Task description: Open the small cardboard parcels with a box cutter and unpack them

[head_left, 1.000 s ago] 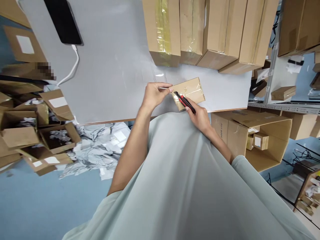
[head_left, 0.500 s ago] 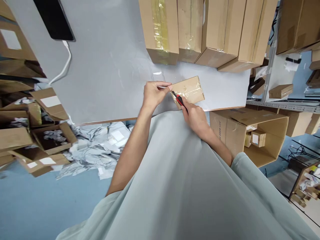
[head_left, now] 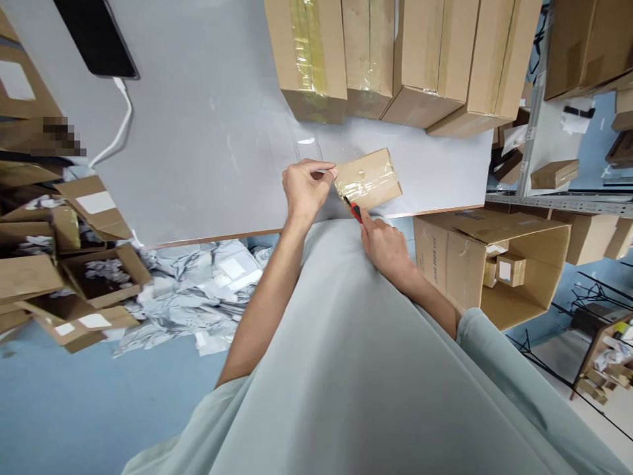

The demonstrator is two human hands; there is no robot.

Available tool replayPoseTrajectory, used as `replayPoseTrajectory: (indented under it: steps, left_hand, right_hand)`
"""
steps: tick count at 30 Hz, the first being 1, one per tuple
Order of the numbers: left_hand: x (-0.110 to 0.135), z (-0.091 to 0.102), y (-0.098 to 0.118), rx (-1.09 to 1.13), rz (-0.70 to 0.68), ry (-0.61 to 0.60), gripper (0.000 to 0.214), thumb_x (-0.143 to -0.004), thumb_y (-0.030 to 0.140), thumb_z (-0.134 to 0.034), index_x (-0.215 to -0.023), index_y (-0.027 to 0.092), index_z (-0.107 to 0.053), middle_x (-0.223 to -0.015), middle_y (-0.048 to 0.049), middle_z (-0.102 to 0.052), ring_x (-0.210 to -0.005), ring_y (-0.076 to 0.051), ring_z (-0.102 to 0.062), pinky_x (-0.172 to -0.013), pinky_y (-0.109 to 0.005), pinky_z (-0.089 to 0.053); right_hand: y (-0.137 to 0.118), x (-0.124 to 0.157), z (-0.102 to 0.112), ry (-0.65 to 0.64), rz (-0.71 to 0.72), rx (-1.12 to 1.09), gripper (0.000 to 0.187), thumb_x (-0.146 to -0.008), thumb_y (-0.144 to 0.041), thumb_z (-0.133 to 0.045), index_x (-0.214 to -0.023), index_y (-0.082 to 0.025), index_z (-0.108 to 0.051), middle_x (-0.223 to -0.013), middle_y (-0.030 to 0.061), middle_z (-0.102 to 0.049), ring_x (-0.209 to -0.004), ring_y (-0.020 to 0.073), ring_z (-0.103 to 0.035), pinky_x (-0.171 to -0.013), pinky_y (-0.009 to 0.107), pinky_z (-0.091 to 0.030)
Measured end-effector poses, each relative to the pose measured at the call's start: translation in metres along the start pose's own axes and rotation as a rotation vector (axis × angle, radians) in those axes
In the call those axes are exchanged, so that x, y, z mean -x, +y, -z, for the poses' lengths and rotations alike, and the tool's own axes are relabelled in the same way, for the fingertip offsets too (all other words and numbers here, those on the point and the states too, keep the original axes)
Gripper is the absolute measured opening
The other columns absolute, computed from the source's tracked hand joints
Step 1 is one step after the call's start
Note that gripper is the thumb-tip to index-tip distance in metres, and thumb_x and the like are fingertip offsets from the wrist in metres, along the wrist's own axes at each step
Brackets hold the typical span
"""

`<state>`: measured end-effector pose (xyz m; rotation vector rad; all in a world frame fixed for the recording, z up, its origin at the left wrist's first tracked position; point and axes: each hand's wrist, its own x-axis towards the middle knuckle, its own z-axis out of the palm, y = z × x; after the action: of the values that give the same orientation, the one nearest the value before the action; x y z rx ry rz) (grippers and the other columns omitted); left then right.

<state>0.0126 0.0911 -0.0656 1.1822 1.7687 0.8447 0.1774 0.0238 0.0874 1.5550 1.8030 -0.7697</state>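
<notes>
A small taped cardboard box [head_left: 368,177] lies at a slant near the front edge of the table [head_left: 198,132]. At its upper left corner, my left hand [head_left: 305,188] is closed, with thumb and finger pinching the box there. My right hand [head_left: 388,244] is wrapped round a red and black utility knife [head_left: 356,210]. The knife's tip is against the lower left end of the box, where shiny clear tape crosses it.
Several larger taped boxes [head_left: 430,59] stand at the table's back right. A phone [head_left: 96,36] with a white cable lies at the left. Below are a big open carton [head_left: 448,257], crumpled grey plastic mailers [head_left: 192,297] and opened boxes [head_left: 103,274]. Shelving [head_left: 534,152] stands right.
The knife has slid down along the box's left end, from near my left fingers toward the lower corner. My left hand keeps its place at the upper corner.
</notes>
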Motion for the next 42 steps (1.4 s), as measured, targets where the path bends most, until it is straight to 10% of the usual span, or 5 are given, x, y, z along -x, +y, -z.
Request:
replayPoseTrajectory:
  steps: [14,22,42]
  left_hand:
    - [0.006,0.004,0.001,-0.099,-0.188,-0.003,0.031,-0.104,0.041,-0.071,-0.127,0.026,-0.084,-0.130,-0.0077,-0.082,-0.117,-0.028,-0.078,-0.109,-0.045,-0.062]
    - [0.037,-0.041,0.047,-0.299,-0.616,-0.362,0.049,-0.110,0.053,-0.064,-0.153,0.033,-0.069,-0.169,-0.0078,-0.062,-0.175,-0.041,-0.033,-0.145,-0.072,-0.013]
    - [0.036,-0.051,0.041,-0.267,-0.550,-0.363,0.049,-0.100,0.052,-0.074,-0.148,0.040,-0.074,-0.171,-0.0076,-0.061,-0.176,-0.049,-0.022,-0.140,-0.074,-0.009]
  right_hand:
    - [0.035,0.046,0.004,0.083,-0.039,-0.086,0.058,-0.122,-0.030,-0.038,-0.181,-0.032,-0.041,-0.125,0.0117,-0.082,-0.104,0.0271,-0.080,-0.091,0.034,-0.058]
    - [0.090,0.016,-0.016,0.457,-0.228,-0.178,0.060,-0.123,-0.036,-0.034,-0.182,-0.028,-0.040,-0.129,0.0146,-0.078,-0.102,0.0280,-0.075,-0.087,0.032,-0.056]
    - [0.061,-0.037,-0.012,0.370,-0.249,-0.154,0.072,-0.122,-0.026,-0.027,-0.186,-0.040,0.003,-0.142,0.0146,-0.063,-0.115,0.0252,-0.072,-0.098,0.034,-0.059]
